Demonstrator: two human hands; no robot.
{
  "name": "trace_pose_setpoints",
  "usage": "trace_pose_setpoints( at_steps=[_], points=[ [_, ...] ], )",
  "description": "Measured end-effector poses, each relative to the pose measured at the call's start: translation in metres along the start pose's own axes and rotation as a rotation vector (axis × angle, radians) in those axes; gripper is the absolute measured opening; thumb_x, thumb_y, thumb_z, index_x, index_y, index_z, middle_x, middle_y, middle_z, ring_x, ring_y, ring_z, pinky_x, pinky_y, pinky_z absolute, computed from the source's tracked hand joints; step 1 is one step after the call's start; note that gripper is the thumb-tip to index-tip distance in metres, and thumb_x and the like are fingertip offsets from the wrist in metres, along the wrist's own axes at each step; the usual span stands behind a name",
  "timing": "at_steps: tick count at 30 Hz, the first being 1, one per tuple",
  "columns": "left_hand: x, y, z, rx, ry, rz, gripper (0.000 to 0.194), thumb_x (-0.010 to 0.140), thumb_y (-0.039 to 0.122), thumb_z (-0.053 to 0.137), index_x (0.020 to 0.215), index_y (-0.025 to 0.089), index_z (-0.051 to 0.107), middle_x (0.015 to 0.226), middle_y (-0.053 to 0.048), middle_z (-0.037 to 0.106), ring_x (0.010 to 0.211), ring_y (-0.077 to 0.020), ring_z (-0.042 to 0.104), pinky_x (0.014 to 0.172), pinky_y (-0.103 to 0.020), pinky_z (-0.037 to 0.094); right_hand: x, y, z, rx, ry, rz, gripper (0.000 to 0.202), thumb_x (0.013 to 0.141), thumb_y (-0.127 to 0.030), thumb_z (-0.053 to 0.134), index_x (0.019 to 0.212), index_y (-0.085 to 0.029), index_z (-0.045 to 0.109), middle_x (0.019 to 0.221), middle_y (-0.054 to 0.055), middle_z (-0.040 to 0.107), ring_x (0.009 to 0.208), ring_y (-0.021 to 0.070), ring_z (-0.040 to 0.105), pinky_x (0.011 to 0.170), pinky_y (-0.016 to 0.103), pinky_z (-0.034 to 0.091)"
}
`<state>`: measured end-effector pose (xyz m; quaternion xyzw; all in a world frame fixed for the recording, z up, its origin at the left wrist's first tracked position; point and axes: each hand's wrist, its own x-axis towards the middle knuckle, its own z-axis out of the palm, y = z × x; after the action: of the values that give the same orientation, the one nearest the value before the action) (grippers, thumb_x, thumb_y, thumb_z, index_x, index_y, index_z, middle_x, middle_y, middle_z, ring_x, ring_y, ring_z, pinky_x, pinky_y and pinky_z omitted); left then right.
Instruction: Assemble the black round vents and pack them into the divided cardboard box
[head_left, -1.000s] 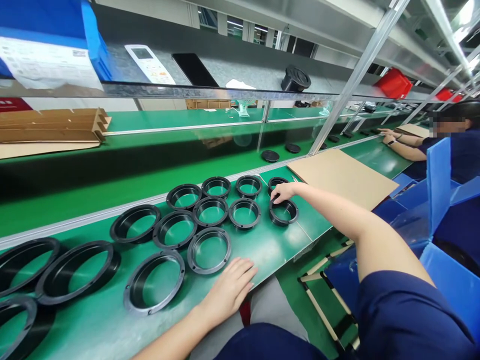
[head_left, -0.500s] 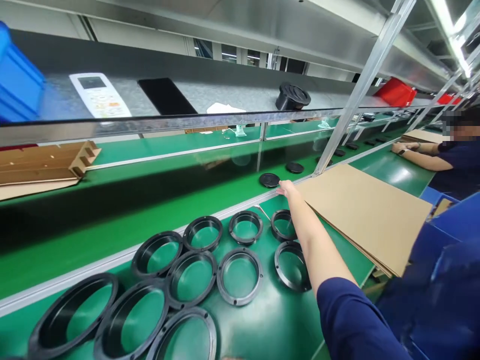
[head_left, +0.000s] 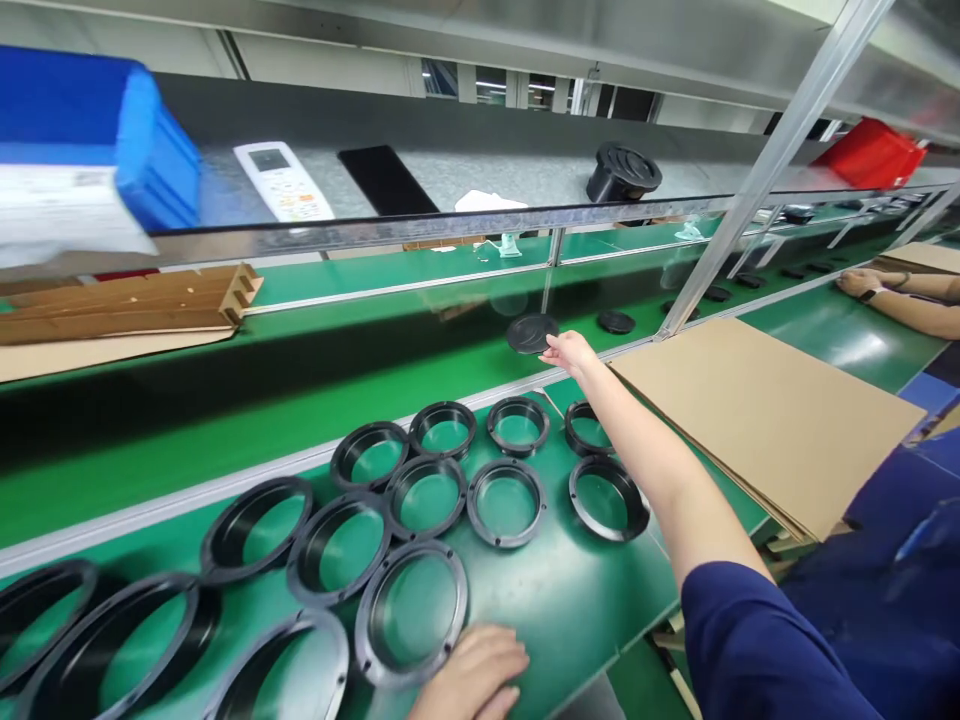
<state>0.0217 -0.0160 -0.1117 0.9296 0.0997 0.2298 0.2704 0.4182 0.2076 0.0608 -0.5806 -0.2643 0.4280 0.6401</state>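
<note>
My right hand [head_left: 568,353] reaches out over the green conveyor belt and pinches the near edge of a round black disc [head_left: 531,334], which is tilted up off the belt. My left hand [head_left: 474,672] lies low on the green worktop, fingers loosely stretched, beside a black ring [head_left: 411,613]; whether it touches the ring I cannot tell. Several more black rings with small holes in their rims stand in rows on the worktop, among them one ring [head_left: 507,503] in the middle and another ring [head_left: 608,498] below my right forearm.
A second black disc [head_left: 616,322] lies farther along the belt. Cardboard sheets [head_left: 765,420] are stacked to the right, by a metal post [head_left: 772,170]. The shelf above holds a blue bin [head_left: 161,150], a remote [head_left: 283,182] and a black cylindrical part [head_left: 622,173]. A co-worker's hands [head_left: 862,282] are far right.
My right hand has taken hold of the black disc and lifted its edge. My left hand has come into view at the bottom. The view has shifted left, showing more of the blue bin.
</note>
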Motion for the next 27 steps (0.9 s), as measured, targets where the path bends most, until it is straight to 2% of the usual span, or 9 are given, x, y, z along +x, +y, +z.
trace_pose_setpoints(
  at_steps=[4,8,12,13,15,18,21,24,27],
  points=[
    [0.018,0.039,-0.019,-0.115,-0.024,-0.189,0.031,0.104,0.027,0.049,0.131,0.021,0.064,0.127,-0.01,0.069,0.124,-0.0233,0.061,0.112,-0.042,0.05,-0.093,0.001,0.005,0.069,-0.2,-0.111,0.036,0.093,-0.029,0.075,0.083,-0.022,0.042,0.06,-0.008,0.054,0.059,0.0084,0.059,0.073,0.027,0.062],
    [0.027,0.057,-0.025,-0.352,0.036,-0.366,0.046,0.102,0.04,0.058,0.146,0.027,0.053,0.139,-0.012,0.063,0.13,-0.0268,0.058,0.118,-0.049,0.042,-0.195,0.044,0.004,0.267,-0.407,-0.236,0.055,0.071,-0.048,0.092,0.084,-0.023,0.046,0.06,-0.009,0.059,0.055,0.01,0.062,0.063,0.026,0.061],
    [0.04,0.064,-0.023,-0.912,0.298,-0.337,0.092,0.093,0.056,0.068,0.163,0.038,0.011,0.164,-0.014,0.032,0.145,-0.0307,0.043,0.12,-0.051,0.037,-0.288,0.105,0.001,0.433,-0.435,-0.111,0.051,0.072,-0.048,0.092,0.082,-0.023,0.048,0.062,-0.008,0.062,0.056,0.0088,0.063,0.063,0.022,0.061],
    [0.045,0.066,-0.022,-1.028,0.385,-0.318,0.096,0.09,0.06,0.071,0.162,0.041,0.011,0.166,-0.012,0.029,0.146,-0.0307,0.042,0.118,-0.049,0.038,-0.307,0.117,0.0,0.461,-0.432,-0.063,0.05,0.073,-0.048,0.091,0.081,-0.023,0.048,0.062,-0.007,0.063,0.057,0.0087,0.064,0.064,0.021,0.061],
    [0.059,0.068,-0.023,-1.209,0.491,-0.337,0.091,0.085,0.065,0.074,0.159,0.037,0.028,0.159,-0.011,0.042,0.134,-0.0297,0.053,0.108,-0.043,0.048,-0.338,0.137,-0.002,0.5,-0.43,0.03,0.049,0.073,-0.048,0.091,0.08,-0.022,0.05,0.066,-0.005,0.066,0.061,0.0093,0.066,0.066,0.021,0.062],
    [0.08,0.07,-0.025,-1.468,0.405,-0.449,0.079,0.085,0.073,0.067,0.142,0.02,0.055,0.12,-0.016,0.069,0.08,-0.0228,0.068,0.063,-0.032,0.056,-0.367,0.151,-0.007,0.53,-0.43,0.112,0.045,0.072,-0.046,0.092,0.088,-0.021,0.058,0.081,-0.001,0.073,0.066,0.0095,0.068,0.067,0.021,0.063],
    [0.098,0.074,-0.025,-1.659,0.338,-0.429,0.07,0.091,0.071,0.059,0.145,0.027,0.053,0.114,-0.012,0.071,0.056,-0.0152,0.06,0.042,-0.025,0.044,-0.375,0.158,-0.015,0.496,-0.439,0.119,0.045,0.073,-0.048,0.09,0.095,-0.02,0.062,0.088,0.001,0.074,0.067,0.01,0.068,0.067,0.023,0.062],
    [0.109,0.081,-0.024,-1.696,0.472,-0.34,0.058,0.101,0.061,0.049,0.153,0.037,0.043,0.135,-0.007,0.065,0.083,-0.0194,0.071,0.061,-0.028,0.058,-0.37,0.165,-0.034,0.252,-0.463,0.105,0.047,0.085,-0.062,0.075,0.091,-0.017,0.064,0.082,0.006,0.073,0.065,0.0147,0.068,0.064,0.03,0.061],
    [0.111,0.085,-0.022,-1.729,0.575,-0.374,0.056,0.106,0.058,0.039,0.155,0.031,0.043,0.139,-0.006,0.063,0.119,-0.0244,0.065,0.098,-0.038,0.056,-0.359,0.164,-0.057,-0.131,-0.144,-0.204,0.048,0.096,-0.065,0.057,0.093,-0.018,0.065,0.084,0.007,0.07,0.074,0.0194,0.068,0.072,0.036,0.059]
  ],
)
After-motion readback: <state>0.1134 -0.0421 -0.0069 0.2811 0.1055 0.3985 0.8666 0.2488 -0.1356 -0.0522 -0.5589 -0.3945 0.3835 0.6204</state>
